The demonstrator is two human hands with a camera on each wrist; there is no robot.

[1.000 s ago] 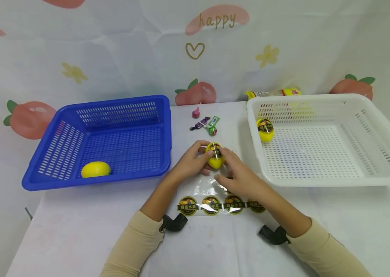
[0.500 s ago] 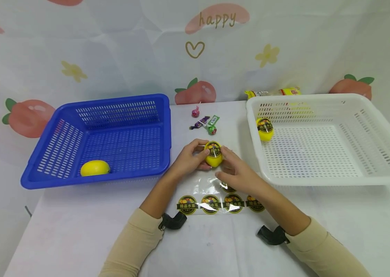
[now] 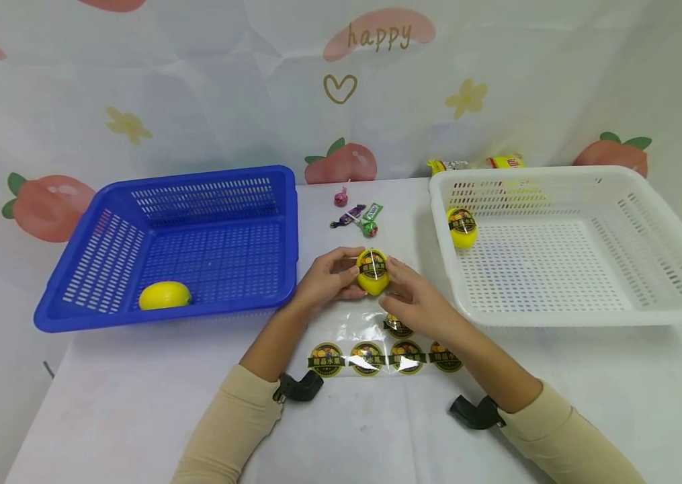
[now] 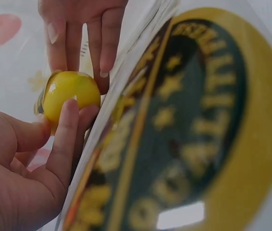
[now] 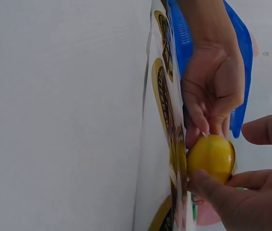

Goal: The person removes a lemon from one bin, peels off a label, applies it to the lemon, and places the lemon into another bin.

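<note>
A yellow lemon [image 3: 373,282] with a round dark-and-gold sticker on its upper side sits between the two hands. My left hand [image 3: 330,277] holds it from the left, thumb on one side and fingers beneath. From the right, fingers of my right hand [image 3: 418,302] touch the lemon, rather straight; the thumb [image 5: 265,130] stands apart from it. In the left wrist view the lemon's [image 4: 75,94] plain yellow side shows between both hands' fingers. Just in front lies a clear sticker sheet [image 3: 341,329] with several round labels, partly under the right hand.
At left stands a blue basket [image 3: 165,316] with a plain lemon [image 3: 164,295] inside. A white basket [image 3: 558,317] at right holds a stickered lemon [image 3: 462,228]. Wrapped candies [image 3: 348,215] and lollipops [image 3: 369,228] lie behind the hands; yellow packets [image 3: 505,161] show behind the white basket.
The right index finger has drawn back from the sticker's face to the lemon's right edge. The sticker now shows more fully, and the left hand still holds the lemon.
</note>
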